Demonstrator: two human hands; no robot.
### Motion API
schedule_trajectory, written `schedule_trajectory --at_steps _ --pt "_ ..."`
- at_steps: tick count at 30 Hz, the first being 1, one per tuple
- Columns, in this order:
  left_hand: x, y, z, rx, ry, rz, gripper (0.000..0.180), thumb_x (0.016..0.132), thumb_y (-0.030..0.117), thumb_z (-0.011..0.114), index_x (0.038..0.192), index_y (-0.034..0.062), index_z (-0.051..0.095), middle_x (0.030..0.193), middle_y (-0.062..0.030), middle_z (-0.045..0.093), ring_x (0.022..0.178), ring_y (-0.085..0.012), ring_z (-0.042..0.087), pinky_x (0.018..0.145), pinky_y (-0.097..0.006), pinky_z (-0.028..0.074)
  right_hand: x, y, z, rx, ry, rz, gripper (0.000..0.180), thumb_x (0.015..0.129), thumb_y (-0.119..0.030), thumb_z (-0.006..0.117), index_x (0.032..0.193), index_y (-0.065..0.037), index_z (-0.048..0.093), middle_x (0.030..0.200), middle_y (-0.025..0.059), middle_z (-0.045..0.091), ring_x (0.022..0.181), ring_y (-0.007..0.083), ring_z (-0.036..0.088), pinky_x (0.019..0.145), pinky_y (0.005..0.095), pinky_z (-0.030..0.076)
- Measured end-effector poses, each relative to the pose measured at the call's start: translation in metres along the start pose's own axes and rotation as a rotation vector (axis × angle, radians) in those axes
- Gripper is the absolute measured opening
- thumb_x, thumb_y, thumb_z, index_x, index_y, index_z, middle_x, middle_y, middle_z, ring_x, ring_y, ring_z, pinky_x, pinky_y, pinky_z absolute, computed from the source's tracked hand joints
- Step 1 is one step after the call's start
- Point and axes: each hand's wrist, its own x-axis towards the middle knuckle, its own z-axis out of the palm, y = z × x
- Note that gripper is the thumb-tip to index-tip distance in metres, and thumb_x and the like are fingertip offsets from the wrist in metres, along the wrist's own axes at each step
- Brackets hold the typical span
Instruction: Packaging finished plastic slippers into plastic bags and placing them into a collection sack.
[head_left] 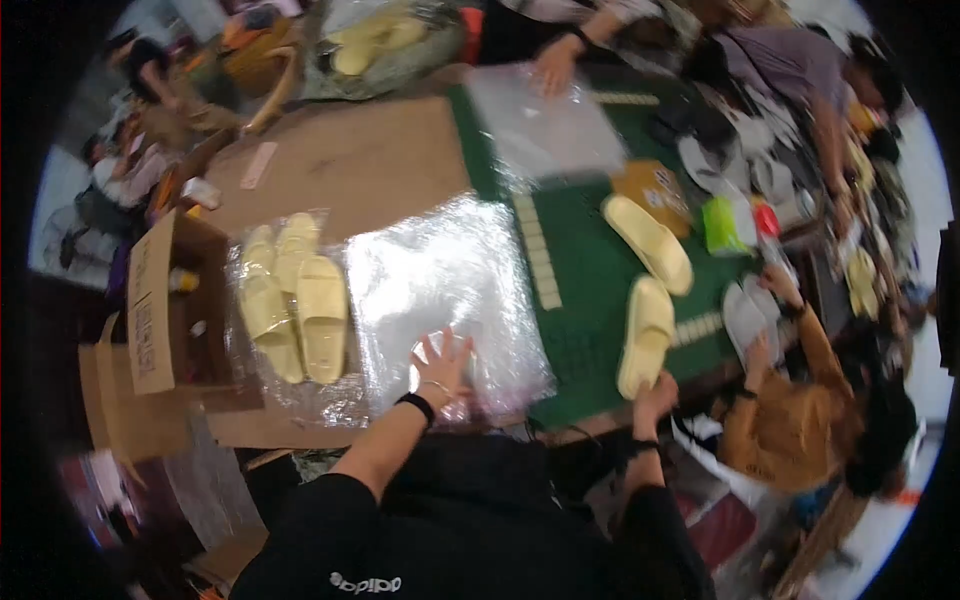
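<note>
"Fingers of the left hand [443, 370] are spread wide over the shiny plastic [430, 265]. Why so flat?"

"Probably to keep that slick sheet from sliding. What about the right hand [655, 398]?"

"In this head view it's at the heel end of a yellow slipper [648, 330], by the front of the green mat [580, 375]. Blur hides whether its fingers close on it."

"And that slipper's neighbour?"

"A second slipper [645, 240] lies just beyond, both right of the plastic and seemingly placed for easy reach. The bagged slippers [322, 320] lie to the left, perhaps to keep them apart from the loose ones."

"What's underneath?"

"Brown cardboard [350, 150] on the left, the mat on the right. A cardboard box [155, 305] stands at the far left."

"And the room?"

"Busy: a co-worker's hand [556, 66] rests on more plastic [545, 125] opposite, and a person in brown [790, 425] handles grey slippers [745, 320] at right."
</note>
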Motion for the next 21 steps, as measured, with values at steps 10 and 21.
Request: schedule_trajectory --at_steps 10,21 --pt "-0.017 0.000 0.007 -0.115 0.069 0.136 0.098 0.063 0.043 0.071 0.139 0.0203 0.014 0.144 -0.0191 0.003 0.128 -0.0501 0.003 0.097 -0.064 0.017 0.045 -0.035 0.031 -0.067 -0.100 -0.032 0.048 0.068 -0.025 0.061 0.107 0.002 0.051 0.111 0.0220 0.048 0.106 0.0382 0.041 0.091 0.0476 0.031" --pt "-0.014 -0.009 0.023 -0.053 0.016 0.187 0.102 0.062 0.050 0.069 0.140 0.0180 0.012 0.145 -0.0186 -0.003 0.129 -0.0483 -0.002 0.101 -0.060 0.010 0.069 -0.016 0.070 0.118 0.207 0.227 0.041 0.084 -0.032 0.050 0.088 0.008 0.058 0.092 0.0245 0.058 0.086 0.0419 0.052 0.077 0.0437 0.040"
